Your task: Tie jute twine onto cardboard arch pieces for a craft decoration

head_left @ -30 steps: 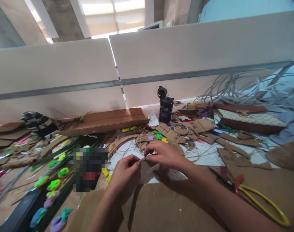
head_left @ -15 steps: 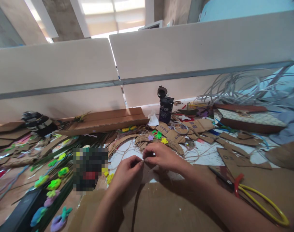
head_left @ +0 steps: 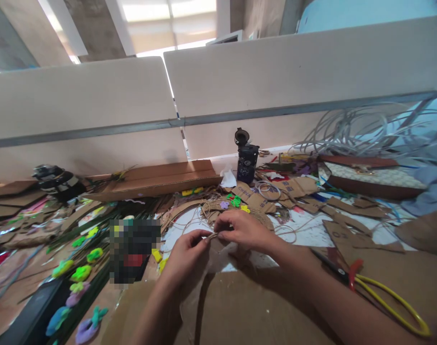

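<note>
Thin tan twine (head_left: pixel 212 235) is stretched between my fingertips. My left hand (head_left: pixel 189 251) pinches one part of it, and my right hand (head_left: pixel 242 230) pinches it just alongside; the hidden fingers leave its exact grip unclear. Directly behind my right hand lies a cardboard ring wrapped in twine (head_left: pixel 263 218). On that ring sit a purple flower (head_left: pixel 224 204), green flowers (head_left: pixel 235 201) and a yellow flower (head_left: pixel 245 209). Loose loops of twine trail over the white surface on both sides of the ring.
Scissors with red and yellow handles (head_left: pixel 353 275) lie on cardboard at the right. Fuzzy flowers (head_left: pixel 81 273) and long green leaves are spread at the left. A dark open-lidded bottle (head_left: pixel 247 163), a handbag (head_left: pixel 371 177) and cardboard scraps stand or lie farther back.
My hands have shifted slightly, and more of the twine now shows between my fingertips. My right hand covers a little more of the yellow flower. Everything else stays in place.
</note>
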A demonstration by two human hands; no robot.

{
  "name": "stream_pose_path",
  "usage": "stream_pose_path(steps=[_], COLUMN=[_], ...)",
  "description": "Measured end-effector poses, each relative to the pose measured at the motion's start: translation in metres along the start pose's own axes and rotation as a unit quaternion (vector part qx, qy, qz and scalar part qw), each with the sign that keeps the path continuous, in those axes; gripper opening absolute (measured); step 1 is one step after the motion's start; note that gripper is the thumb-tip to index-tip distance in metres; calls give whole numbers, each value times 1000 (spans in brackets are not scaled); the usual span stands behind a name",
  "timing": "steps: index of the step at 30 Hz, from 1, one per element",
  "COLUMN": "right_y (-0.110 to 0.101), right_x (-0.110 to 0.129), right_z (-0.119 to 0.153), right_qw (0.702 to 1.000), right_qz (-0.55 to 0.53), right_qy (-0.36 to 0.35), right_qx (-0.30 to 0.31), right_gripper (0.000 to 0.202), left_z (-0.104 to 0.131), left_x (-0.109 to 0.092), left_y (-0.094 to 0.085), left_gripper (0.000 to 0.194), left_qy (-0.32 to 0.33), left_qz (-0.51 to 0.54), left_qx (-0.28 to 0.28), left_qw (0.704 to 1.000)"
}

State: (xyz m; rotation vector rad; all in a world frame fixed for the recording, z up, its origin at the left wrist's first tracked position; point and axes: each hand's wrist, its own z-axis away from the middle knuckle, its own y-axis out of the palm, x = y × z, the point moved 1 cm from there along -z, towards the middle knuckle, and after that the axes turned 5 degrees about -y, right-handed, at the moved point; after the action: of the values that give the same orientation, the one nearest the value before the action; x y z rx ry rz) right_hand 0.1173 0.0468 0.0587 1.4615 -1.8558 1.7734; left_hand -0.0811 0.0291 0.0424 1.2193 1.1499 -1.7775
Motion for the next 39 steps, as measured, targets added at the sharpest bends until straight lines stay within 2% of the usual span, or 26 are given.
stream_pose_path(steps=[8, 12, 18, 23, 27, 29, 32, 35, 39], right_y=[5, 0, -6, 2, -1, -5, -12, -15, -16], right_x=[1, 3, -13, -35, -36, -30, -18, -5, 3], right_z=[2, 1, 0, -1, -1, 1, 3, 4, 3], right_qw=[1000, 999, 993, 985, 975, 979, 987, 986, 986], right_qz=[7, -30, -27, -70, -118, -86, 42, 125, 136], right_qy=[4, 15, 111, 154, 186, 186, 150, 104, 87], right_qx=[15, -11, -34, -42, -16, -14, -36, -38, -29], right_gripper=[21, 27, 34, 51, 56, 58, 60, 46, 15], left_z=[-2, -3, -4, -4, -4, -4, -4, -4, -4], left_x=[7, 6, 7, 3, 4, 7, 10, 12, 10], left_y=[3, 1, -10, -13, -13, -12, -11, -10, -10], left_gripper=[24, 23, 27, 26, 24, 23, 22, 22, 21], left_qy=[-22, -25, -25, 6, 15, 15, 19, 23, 21], left_qz=[15, 41, 43, -20, -44, -54, -65, -80, -92], left_qx=[3, -28, -112, -112, -125, -125, -126, -128, -126], left_qw=[1000, 998, 992, 994, 991, 991, 990, 988, 988])
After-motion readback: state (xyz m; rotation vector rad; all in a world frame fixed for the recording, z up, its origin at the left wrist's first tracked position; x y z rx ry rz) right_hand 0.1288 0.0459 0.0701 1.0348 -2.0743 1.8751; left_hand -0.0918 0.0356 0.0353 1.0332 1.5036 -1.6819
